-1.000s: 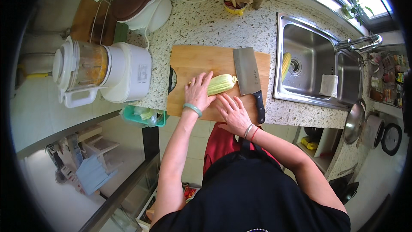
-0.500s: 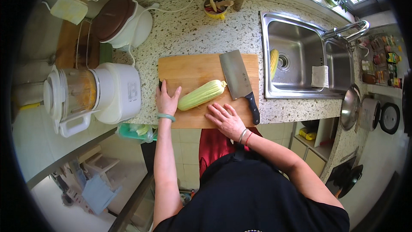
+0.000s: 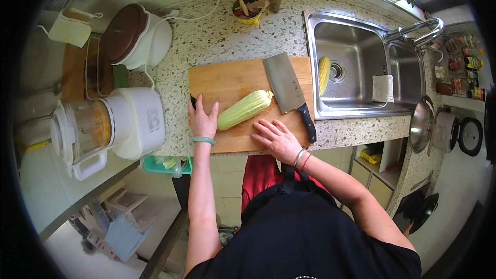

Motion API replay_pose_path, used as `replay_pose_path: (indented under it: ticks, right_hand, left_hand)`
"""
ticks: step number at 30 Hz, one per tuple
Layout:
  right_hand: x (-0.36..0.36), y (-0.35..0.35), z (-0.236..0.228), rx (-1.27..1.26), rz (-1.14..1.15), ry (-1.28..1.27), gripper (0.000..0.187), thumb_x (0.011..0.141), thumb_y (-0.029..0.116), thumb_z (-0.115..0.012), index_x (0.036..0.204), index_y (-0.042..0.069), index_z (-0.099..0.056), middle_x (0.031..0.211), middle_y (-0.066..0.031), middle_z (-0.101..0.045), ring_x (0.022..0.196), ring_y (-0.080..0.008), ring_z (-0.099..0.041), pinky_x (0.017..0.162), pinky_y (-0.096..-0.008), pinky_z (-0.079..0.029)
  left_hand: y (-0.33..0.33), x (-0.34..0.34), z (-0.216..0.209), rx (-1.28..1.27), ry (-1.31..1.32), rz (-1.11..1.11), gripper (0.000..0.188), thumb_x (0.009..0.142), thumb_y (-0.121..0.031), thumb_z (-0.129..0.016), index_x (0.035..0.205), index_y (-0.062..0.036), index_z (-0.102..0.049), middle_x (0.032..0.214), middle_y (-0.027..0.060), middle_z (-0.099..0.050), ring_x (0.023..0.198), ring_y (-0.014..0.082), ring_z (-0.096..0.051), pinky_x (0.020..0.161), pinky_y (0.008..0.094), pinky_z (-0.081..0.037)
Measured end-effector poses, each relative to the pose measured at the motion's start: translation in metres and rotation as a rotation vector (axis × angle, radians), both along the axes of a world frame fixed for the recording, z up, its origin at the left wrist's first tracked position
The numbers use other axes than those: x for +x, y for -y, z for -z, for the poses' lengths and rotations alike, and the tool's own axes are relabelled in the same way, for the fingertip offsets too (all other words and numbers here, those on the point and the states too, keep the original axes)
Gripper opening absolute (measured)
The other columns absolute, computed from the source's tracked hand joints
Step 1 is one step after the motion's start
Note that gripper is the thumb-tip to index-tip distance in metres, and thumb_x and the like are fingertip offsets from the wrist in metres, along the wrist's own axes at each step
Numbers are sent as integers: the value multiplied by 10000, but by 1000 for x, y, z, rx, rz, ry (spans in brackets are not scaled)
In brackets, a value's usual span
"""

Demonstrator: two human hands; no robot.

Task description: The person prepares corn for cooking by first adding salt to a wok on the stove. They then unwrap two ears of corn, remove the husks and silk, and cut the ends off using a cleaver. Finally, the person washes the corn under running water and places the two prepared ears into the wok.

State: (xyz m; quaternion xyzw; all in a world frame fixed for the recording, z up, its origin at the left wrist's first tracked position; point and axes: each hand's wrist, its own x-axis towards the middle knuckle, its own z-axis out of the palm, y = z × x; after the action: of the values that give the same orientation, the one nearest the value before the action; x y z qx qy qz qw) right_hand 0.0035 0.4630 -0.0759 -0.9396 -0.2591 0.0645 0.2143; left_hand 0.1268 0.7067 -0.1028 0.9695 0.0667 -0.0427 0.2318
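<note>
The left hand (image 3: 203, 122) lies at the left edge of the cutting board (image 3: 222, 80), fingers spread by the dark handle slot, thumb just beside the squash; whether the fingers are gripping that edge I cannot tell. The right hand (image 3: 281, 143) rests over the board's near edge, unclenched, fingers fanned flat on the wood and grasping nothing that shows. Between the hands and a little beyond them, the pale green squash (image 3: 243, 111) lies whole on its side, its stem end angled away toward the cleaver (image 3: 284, 82), which lies flat on the right of the board (its black handle nearest the person). The step in hand looks to be one of settling or steadying the board, with no cutting under way; taking up the cleaver would call for the right hand to leave the edge, and keeping the squash from rolling would call for the left to close over it. Farther out, a second, yellower squash (image 3: 324, 76) lies in the steel sink (image 3: 346, 41), and a yellow bowl (image 3: 248, 20) of knobbly pieces stands toward the back of the speckled counter (image 3: 217, 36)
</note>
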Motion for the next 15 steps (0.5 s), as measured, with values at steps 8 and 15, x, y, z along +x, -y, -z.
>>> replay_pose_path:
  ticks: [8, 15]
  right_hand:
    - [18, 82, -8, -16, 775, -98, 457, 722, 294, -775, 1052, 79, -543, 980, -91, -552, 973, -284, -542, 821, -394, -449]
    - [26, 90, 13, 77, 831, -206, 435, 691, 205, -768, 1009, 26, -531, 967, -152, -576, 915, -337, -581, 801, -415, -488]
  left_hand:
    - [88, -12, -46, 97, -49, 576, 849, 748, -533, -711, 1422, -140, -376, 1370, 116, -467, 1261, 321, -433, 1007, 492, -379]
    - [84, -10, -32, 194, 11, 610, 775, 682, -406, -791, 1336, -156, -457, 1106, 57, -555, 1028, 285, -541, 822, 443, -484]
